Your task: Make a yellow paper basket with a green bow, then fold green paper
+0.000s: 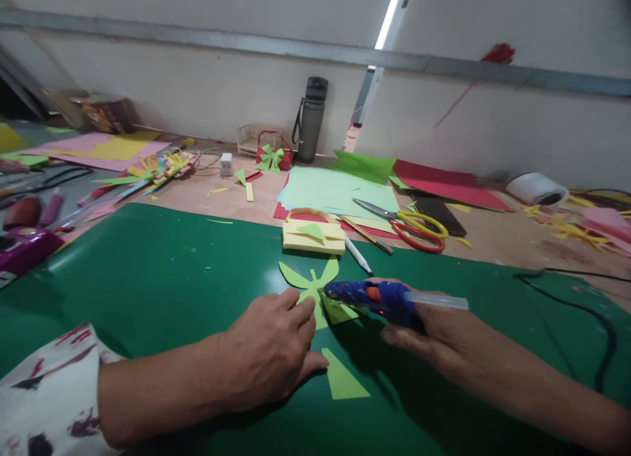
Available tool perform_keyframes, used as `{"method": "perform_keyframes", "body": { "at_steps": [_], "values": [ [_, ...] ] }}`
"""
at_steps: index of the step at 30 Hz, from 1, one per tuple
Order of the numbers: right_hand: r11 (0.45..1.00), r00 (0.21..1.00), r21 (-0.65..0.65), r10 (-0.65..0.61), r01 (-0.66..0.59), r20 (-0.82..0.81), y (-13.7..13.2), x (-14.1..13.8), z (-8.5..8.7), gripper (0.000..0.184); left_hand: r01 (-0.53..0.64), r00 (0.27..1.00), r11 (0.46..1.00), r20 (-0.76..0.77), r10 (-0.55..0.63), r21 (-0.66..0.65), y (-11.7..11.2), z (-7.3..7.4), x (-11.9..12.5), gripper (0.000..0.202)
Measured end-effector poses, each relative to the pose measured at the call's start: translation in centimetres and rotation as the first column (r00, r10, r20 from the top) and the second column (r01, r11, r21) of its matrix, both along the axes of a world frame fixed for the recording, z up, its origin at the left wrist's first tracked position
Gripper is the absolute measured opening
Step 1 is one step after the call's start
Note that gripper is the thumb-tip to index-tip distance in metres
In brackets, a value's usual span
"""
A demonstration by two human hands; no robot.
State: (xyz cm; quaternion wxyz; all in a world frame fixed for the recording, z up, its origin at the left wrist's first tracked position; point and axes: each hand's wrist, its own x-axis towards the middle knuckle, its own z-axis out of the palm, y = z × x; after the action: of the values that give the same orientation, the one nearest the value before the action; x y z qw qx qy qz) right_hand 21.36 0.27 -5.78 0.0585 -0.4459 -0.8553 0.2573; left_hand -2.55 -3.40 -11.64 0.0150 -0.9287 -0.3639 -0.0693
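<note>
A blue hot glue gun (379, 298) with a clear glue stick out of its back is gripped in my right hand (419, 324). Its nozzle is at the middle of a light green paper bow (332, 269), which lies on the green mat (162, 278). My left hand (273, 344) has its curled fingers on the bow's left side, holding it down; they hide part of it. Near my left thumb lies a loose green paper piece (342, 377) with slanted sides.
Behind the bow sit a yellow folded-paper piece (300, 241), a white pen (358, 255) and scissors (419, 229). Paper sheets (340, 186), a grey bottle (313, 124) and a red basket (276, 150) with a green bow stand farther back. A black cord (582, 298) crosses the right side.
</note>
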Motion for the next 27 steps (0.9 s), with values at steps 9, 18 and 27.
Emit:
{"method": "perform_keyframes", "body": {
  "at_steps": [9, 18, 27],
  "values": [
    [1.0, 1.0, -0.008, -0.02, 0.02, 0.004, 0.05, 0.02, -0.05, 0.013, 0.017, 1.0, 1.0, -0.014, -0.017, 0.009, -0.02, 0.04, 0.07, 0.043],
    [1.0, 0.999, -0.004, -0.015, 0.015, 0.029, 0.24, -0.06, 0.01, 0.02, 0.01, 1.0, 1.0, -0.011, -0.01, 0.006, 0.12, -0.11, -0.04, 0.043],
    [1.0, 1.0, -0.014, -0.016, 0.016, 0.013, 0.18, 0.0, -0.18, 0.018, -0.008, 1.0, 0.999, -0.005, 0.008, -0.034, 0.07, 0.08, 0.09, 0.042]
  ]
}}
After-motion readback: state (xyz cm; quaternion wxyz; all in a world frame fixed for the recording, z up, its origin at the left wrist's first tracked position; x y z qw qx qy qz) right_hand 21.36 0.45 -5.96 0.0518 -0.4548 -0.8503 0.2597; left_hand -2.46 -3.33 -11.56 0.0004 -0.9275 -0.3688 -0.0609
